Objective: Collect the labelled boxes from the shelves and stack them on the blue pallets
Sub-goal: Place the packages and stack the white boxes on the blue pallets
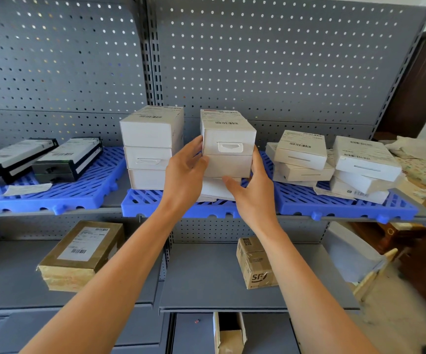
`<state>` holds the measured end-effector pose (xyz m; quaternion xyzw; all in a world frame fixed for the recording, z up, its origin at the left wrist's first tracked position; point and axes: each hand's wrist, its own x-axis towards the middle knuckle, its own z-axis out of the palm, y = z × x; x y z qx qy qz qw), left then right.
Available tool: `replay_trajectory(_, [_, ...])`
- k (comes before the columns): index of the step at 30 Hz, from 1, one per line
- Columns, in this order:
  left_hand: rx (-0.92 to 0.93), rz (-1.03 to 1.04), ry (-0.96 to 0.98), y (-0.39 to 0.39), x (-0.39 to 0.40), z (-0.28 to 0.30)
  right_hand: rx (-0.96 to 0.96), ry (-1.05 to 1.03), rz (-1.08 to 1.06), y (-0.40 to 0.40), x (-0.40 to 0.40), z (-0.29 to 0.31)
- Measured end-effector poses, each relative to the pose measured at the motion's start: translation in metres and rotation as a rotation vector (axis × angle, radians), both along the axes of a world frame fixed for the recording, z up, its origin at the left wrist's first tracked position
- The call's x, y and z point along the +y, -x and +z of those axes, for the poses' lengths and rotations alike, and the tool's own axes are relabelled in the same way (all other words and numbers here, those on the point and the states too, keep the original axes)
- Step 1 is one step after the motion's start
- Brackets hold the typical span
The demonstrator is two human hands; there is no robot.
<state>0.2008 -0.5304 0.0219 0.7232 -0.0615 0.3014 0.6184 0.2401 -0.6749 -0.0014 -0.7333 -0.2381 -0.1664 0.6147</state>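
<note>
- White labelled box [228, 134] sits on top of a second white box [228, 166], both over the middle blue pallet [155, 198] on the upper shelf
- left hand [185, 169] grips the left side of that pair, fingers curled against it
- right hand [249, 185] holds the lower box from the right, thumb under its front edge
- stack of three white boxes [150, 146] stands just beside, to the left
- brown parcel [79, 254] and small carton [256, 264] lie on the lower shelf
</note>
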Motion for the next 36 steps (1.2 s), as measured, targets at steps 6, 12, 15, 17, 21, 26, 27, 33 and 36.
replay_trajectory(6, [0.038,-0.05,0.074,-0.005,-0.006,0.004,-0.018,0.067,-0.053,-0.014,-0.006,0.006])
replay_trajectory(12, [0.008,-0.044,0.07,-0.005,-0.011,0.005,-0.024,0.067,-0.091,-0.017,-0.009,0.0])
replay_trajectory(15, [0.006,-0.038,0.058,-0.005,-0.011,0.003,-0.048,0.072,-0.106,-0.016,-0.011,-0.002])
replay_trajectory(17, [0.02,-0.033,0.05,-0.006,-0.01,0.002,-0.056,0.076,-0.112,-0.015,-0.014,-0.002])
replay_trajectory(21, [0.038,-0.037,0.026,-0.006,-0.01,0.0,-0.065,0.09,-0.134,-0.015,-0.016,-0.004])
replay_trajectory(26, [0.048,-0.056,0.021,-0.007,-0.008,-0.004,-0.073,0.104,-0.13,-0.016,-0.015,-0.007])
replay_trajectory(27, [0.052,-0.059,0.011,-0.007,-0.007,-0.005,-0.075,0.105,-0.131,-0.017,-0.015,-0.007])
replay_trajectory(33, [0.057,-0.051,-0.036,-0.01,-0.003,-0.008,-0.061,0.119,-0.123,-0.017,-0.017,-0.009])
replay_trajectory(36, [0.05,-0.024,-0.079,-0.008,-0.004,-0.014,-0.029,0.114,-0.125,-0.016,-0.019,-0.014])
